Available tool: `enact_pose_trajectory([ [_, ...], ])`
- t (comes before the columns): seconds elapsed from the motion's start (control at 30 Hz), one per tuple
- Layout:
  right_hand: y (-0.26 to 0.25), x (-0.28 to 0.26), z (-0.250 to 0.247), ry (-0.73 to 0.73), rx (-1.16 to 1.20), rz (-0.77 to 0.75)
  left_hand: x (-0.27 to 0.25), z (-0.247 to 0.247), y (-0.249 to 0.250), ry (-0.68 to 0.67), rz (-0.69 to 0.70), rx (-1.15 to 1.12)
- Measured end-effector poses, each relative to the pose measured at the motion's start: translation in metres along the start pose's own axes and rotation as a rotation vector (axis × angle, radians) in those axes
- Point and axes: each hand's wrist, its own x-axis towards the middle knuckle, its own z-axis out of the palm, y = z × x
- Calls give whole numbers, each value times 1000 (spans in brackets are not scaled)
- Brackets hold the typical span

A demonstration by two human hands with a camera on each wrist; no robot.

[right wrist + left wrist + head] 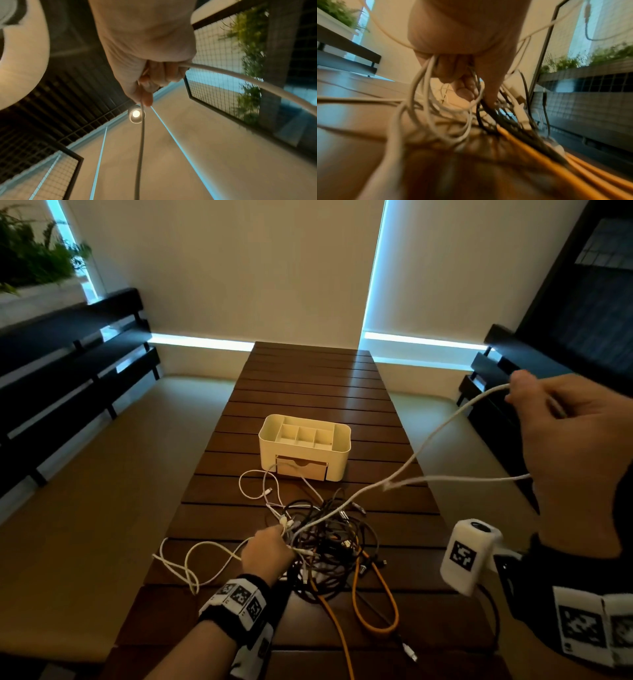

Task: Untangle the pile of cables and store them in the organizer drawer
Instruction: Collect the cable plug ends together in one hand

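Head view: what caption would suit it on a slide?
Right hand lifts a white cable from the tangle that the left hand holds.

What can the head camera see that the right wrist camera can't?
Only the head view shows the organizer on the table, its drawer, the tangled cable pile, the orange cable and the left hand gripping the pile. Only the right wrist view shows a round lamp and wire mesh panels. Both show the right hand holding the white cable.
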Motion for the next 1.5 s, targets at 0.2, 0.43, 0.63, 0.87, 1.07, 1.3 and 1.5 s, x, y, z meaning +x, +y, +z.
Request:
enact_pose_trajectory([
  [0.2, 20, -17, 18, -193, 121, 262, 14, -68, -1, -434, -15, -178],
  [0.43, 3, -76, 64, -565, 269, 492, 0, -123, 0, 169, 22, -1255],
  [0.63, -38, -165, 107, -1137, 161, 108, -20, -164, 10, 397, 167, -1641],
  [0.87, -55, -200, 131, -1533, 103, -681, -29, -210, -5, 679, 347, -1358],
  [1.07, -41, -223, 145, -1518, -48, -802, -20, -247, -33, 734, 112, -1204],
  [1.3, 6, -162, 136, -1080, -29, 128, -27, -169, -11, 446, 310, -889],
  [1.5, 76, -126, 127, -968, -193, 370, -16, -109, -18, 186, 307, -731],
])
